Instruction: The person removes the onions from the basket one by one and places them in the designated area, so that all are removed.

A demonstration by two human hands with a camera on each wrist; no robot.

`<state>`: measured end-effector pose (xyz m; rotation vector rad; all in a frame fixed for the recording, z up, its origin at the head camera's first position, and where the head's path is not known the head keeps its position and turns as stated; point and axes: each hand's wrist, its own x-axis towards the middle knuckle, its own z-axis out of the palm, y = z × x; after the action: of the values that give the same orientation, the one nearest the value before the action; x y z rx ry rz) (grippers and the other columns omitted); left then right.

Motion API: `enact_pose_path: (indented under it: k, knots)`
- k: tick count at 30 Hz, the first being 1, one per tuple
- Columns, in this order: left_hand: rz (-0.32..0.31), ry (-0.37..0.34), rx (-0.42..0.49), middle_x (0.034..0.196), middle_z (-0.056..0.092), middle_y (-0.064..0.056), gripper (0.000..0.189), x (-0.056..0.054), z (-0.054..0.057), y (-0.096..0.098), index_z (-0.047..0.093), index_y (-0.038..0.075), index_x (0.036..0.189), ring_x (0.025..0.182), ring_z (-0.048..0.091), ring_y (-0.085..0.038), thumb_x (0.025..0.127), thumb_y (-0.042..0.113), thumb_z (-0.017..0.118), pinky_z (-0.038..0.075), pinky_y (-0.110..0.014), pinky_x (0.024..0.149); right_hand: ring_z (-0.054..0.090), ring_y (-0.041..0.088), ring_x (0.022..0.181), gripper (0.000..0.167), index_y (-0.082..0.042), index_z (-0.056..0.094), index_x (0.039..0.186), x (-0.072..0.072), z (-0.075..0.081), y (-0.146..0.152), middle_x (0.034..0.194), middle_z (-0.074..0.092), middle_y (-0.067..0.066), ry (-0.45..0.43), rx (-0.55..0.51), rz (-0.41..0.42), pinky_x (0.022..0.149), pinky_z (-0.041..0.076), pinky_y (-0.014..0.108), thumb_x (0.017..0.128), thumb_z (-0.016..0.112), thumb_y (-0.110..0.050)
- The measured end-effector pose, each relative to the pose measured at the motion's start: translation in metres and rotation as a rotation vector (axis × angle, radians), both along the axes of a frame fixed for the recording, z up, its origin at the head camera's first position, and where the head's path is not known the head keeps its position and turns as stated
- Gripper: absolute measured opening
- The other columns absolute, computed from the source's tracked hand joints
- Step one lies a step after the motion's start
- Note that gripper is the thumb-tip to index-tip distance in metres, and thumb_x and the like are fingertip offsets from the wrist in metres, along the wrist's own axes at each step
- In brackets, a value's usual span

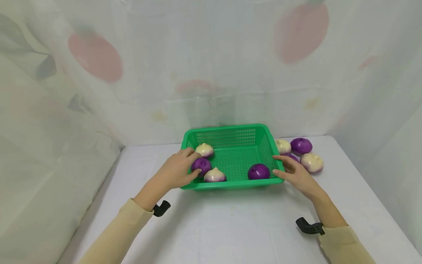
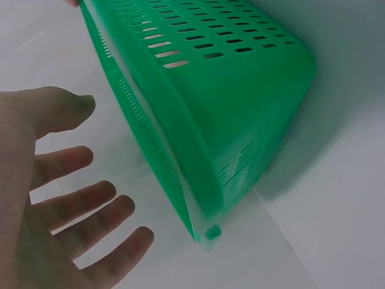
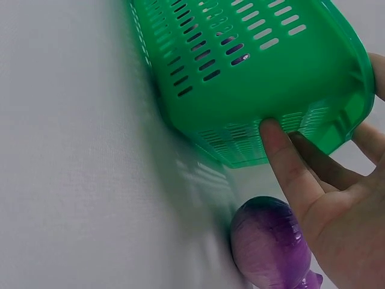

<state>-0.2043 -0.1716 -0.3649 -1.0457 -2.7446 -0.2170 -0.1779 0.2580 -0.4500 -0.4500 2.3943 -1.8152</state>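
A green plastic basket (image 1: 227, 127) stands on the table. Inside at its left are two cream-and-purple turnips (image 1: 215, 176) and a shiny purple onion-shaped vegetable (image 1: 205, 168); another purple one (image 1: 258, 171) lies at the right. My left hand (image 1: 174, 170) is at the basket's left end, its spread fingers (image 2: 102, 229) apart from the rim in the left wrist view and holding nothing. My right hand (image 1: 299, 179) grips the right rim, some fingers over it and others against the outer wall (image 3: 252, 90). The covered part of the rim is hidden.
Right of the basket lie two cream turnips (image 1: 311, 162) and two purple vegetables (image 1: 301, 145), one partly hidden behind the rim. A white cloth covers the table (image 1: 230, 227). Printed curtains (image 1: 217, 73) hang behind and at both sides.
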Motion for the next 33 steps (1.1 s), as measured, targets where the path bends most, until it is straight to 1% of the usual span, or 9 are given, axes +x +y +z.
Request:
enact_pose_path:
  k: [3, 7, 11, 15, 21, 25, 27, 30, 33]
  knots:
    - [-0.011, -0.009, -0.050, 0.115, 0.059, -0.010, 0.040, -0.004, 0.000, 0.004, 0.064, 0.007, 0.126, 0.095, 0.058, -0.025, 0.093, 0.028, 0.072, 0.054, -0.041, 0.074, 0.023, 0.041, 0.150, 0.058, -0.002, 0.042, 0.151, -0.001, 0.001, 0.000, 0.158, 0.036, 0.017, 0.000, -0.001, 0.003, 0.101, 0.031, 0.006, 0.101, 0.066, -0.020]
    - [-0.025, -0.049, -0.106, 0.118, 0.059, -0.011, 0.042, -0.009, 0.000, 0.009, 0.064, 0.008, 0.127, 0.098, 0.059, -0.026, 0.093, 0.031, 0.072, 0.055, -0.043, 0.078, 0.023, 0.041, 0.150, 0.058, -0.003, 0.043, 0.150, -0.002, 0.002, 0.000, 0.158, 0.036, 0.017, 0.005, 0.004, -0.004, 0.101, 0.031, 0.006, 0.101, 0.066, -0.020]
    - [-0.035, -0.079, -0.153, 0.120, 0.059, -0.012, 0.045, -0.012, 0.002, 0.013, 0.064, 0.010, 0.128, 0.099, 0.059, -0.028, 0.091, 0.035, 0.072, 0.055, -0.045, 0.079, 0.020, 0.041, 0.151, 0.059, -0.004, 0.042, 0.151, -0.002, 0.002, 0.001, 0.159, 0.034, 0.016, -0.006, 0.006, -0.005, 0.103, 0.030, 0.007, 0.101, 0.066, -0.021]
    - [-0.042, -0.114, -0.164, 0.121, 0.058, -0.010, 0.045, -0.015, 0.000, 0.017, 0.062, 0.012, 0.130, 0.098, 0.058, -0.026, 0.092, 0.036, 0.071, 0.054, -0.043, 0.078, 0.017, 0.041, 0.152, 0.059, -0.004, 0.042, 0.152, -0.001, 0.002, 0.002, 0.160, 0.033, 0.016, -0.011, 0.014, -0.010, 0.105, 0.028, 0.008, 0.101, 0.066, -0.022]
    - [-0.050, -0.152, -0.175, 0.120, 0.058, -0.008, 0.048, -0.020, -0.003, 0.028, 0.059, 0.013, 0.132, 0.098, 0.057, -0.025, 0.094, 0.040, 0.069, 0.052, -0.041, 0.082, 0.019, 0.042, 0.151, 0.060, -0.003, 0.041, 0.152, 0.003, 0.003, 0.002, 0.159, 0.034, 0.018, -0.019, 0.001, -0.007, 0.102, 0.031, 0.007, 0.101, 0.066, -0.021]
    - [-0.070, -0.176, -0.204, 0.125, 0.058, -0.010, 0.050, -0.023, -0.006, 0.035, 0.058, 0.010, 0.135, 0.103, 0.058, -0.026, 0.094, 0.037, 0.068, 0.053, -0.043, 0.083, 0.016, 0.042, 0.152, 0.059, -0.004, 0.041, 0.152, 0.004, 0.002, 0.001, 0.160, 0.032, 0.017, -0.028, 0.013, -0.012, 0.109, 0.029, 0.014, 0.101, 0.066, -0.022]
    - [-0.078, -0.201, -0.215, 0.128, 0.057, -0.011, 0.051, -0.024, -0.006, 0.038, 0.057, 0.009, 0.137, 0.106, 0.058, -0.028, 0.094, 0.035, 0.067, 0.053, -0.045, 0.084, 0.015, 0.042, 0.152, 0.059, -0.004, 0.041, 0.152, 0.004, 0.001, 0.001, 0.160, 0.032, 0.016, -0.026, 0.016, -0.014, 0.110, 0.028, 0.015, 0.101, 0.066, -0.022]
    - [-0.072, -0.239, -0.214, 0.132, 0.056, -0.011, 0.050, -0.025, -0.007, 0.041, 0.056, 0.010, 0.137, 0.109, 0.058, -0.029, 0.094, 0.033, 0.066, 0.053, -0.046, 0.087, 0.018, 0.042, 0.151, 0.059, -0.004, 0.042, 0.152, 0.003, 0.001, 0.000, 0.160, 0.033, 0.017, -0.024, 0.004, -0.012, 0.106, 0.030, 0.010, 0.101, 0.066, -0.021]
    - [-0.055, -0.268, -0.209, 0.132, 0.054, -0.008, 0.051, -0.025, -0.007, 0.044, 0.056, 0.012, 0.138, 0.107, 0.057, -0.025, 0.093, 0.034, 0.069, 0.053, -0.044, 0.085, 0.022, 0.042, 0.150, 0.059, -0.002, 0.041, 0.151, 0.003, 0.000, -0.001, 0.159, 0.034, 0.018, -0.021, -0.009, -0.007, 0.100, 0.031, 0.006, 0.101, 0.066, -0.020]
